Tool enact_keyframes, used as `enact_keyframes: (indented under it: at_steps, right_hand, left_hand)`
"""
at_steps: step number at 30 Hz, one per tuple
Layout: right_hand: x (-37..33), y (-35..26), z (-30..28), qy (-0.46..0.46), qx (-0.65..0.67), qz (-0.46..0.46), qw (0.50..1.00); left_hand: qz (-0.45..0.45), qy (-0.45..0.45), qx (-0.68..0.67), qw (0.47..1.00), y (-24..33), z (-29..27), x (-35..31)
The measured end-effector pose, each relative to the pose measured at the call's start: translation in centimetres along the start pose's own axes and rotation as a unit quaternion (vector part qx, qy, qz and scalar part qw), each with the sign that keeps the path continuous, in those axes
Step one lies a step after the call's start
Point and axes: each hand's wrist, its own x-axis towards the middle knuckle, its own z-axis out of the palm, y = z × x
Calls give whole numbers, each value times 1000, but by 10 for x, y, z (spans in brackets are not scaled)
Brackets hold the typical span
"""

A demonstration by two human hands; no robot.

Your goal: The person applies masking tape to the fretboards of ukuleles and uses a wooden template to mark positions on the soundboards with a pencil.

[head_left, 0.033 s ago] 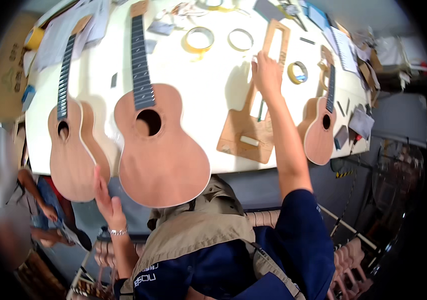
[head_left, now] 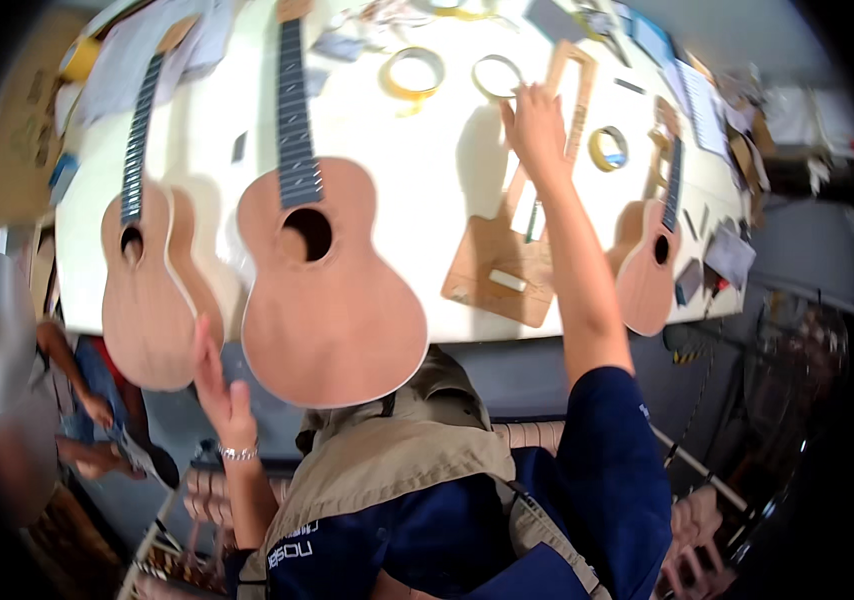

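A large unfinished wooden guitar lies face up at the table's front edge, its dark fingerboard pointing away from me. Left of it is a second guitar of pale brown wood. My left hand is upright with fingers stretched and thumb apart, between the two bodies near their lower ends; it holds nothing. My right arm reaches across a flat wooden template with a long slotted neck. Above that neck, beside a tape ring, my right hand has its fingers extended, slightly blurred. Contact with the template cannot be made out.
A small ukulele-like instrument lies at the right. Rolls of yellow tape and a blue-centred roll rest on the table, with a white block on the template. A notebook is at far right. Another person's hand shows at left.
The view has shifted slightly, so the table items sit further right. My right hand has moved forward along the template's neck, closer to the tape ring. My left hand stays open beside the guitars.
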Motion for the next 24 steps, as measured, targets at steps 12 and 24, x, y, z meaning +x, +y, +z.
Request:
enact_keyframes:
  at_steps: [12,24]
  right_hand:
    - [-82,-149,-111,-49,863,246,439]
    - [-156,-230,-152,49,834,215,507]
  left_hand:
    - [-35,25,-87,995,31,54,24]
    - [-80,-42,-208,974,47,108,31]
